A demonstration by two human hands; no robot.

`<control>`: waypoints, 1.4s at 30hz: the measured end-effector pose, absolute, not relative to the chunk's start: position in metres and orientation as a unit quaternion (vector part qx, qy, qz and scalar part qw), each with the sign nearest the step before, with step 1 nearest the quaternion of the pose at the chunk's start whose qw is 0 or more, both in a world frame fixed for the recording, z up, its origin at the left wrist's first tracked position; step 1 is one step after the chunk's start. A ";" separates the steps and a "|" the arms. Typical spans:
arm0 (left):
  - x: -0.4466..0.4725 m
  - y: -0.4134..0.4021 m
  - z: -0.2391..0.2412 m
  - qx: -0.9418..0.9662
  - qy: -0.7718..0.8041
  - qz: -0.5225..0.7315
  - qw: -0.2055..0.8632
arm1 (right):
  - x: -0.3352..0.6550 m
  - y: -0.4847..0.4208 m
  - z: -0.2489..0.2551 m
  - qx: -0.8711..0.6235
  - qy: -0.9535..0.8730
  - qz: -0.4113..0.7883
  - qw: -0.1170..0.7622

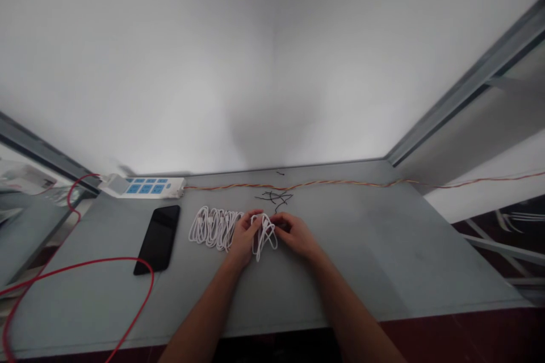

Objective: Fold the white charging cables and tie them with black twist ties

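Observation:
Between my two hands is a coiled white cable [264, 236], its loops hanging toward me over the grey table. My left hand [244, 236] pinches the coil near its top on the left side. On the right side, the fingertips of my right hand [294, 231] are closed together close against the coil; a dark thin bit seems to show there, too small to make out. Several more coiled white cables [210, 228] lie in a row just left of my left hand, which partly hides the last one. Thin black ties [276, 197] lie loose beyond my hands.
A black phone [158, 238] lies on the table [353, 272] at left. Behind it is a white power strip [147, 187] with blue sockets. A twisted wire [323, 183] runs along the back, and a red cable [97, 261] loops across the left. White panels [272, 68] enclose the back.

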State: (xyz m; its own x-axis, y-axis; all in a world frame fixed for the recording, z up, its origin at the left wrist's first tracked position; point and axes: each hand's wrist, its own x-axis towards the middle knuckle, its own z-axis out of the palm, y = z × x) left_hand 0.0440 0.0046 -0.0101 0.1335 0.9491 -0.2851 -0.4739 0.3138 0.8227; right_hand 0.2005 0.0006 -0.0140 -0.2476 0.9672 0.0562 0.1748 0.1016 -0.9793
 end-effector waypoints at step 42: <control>0.051 -0.003 -0.006 0.494 0.541 0.511 0.450 | 0.199 0.005 -0.022 -0.449 -0.497 0.584 0.459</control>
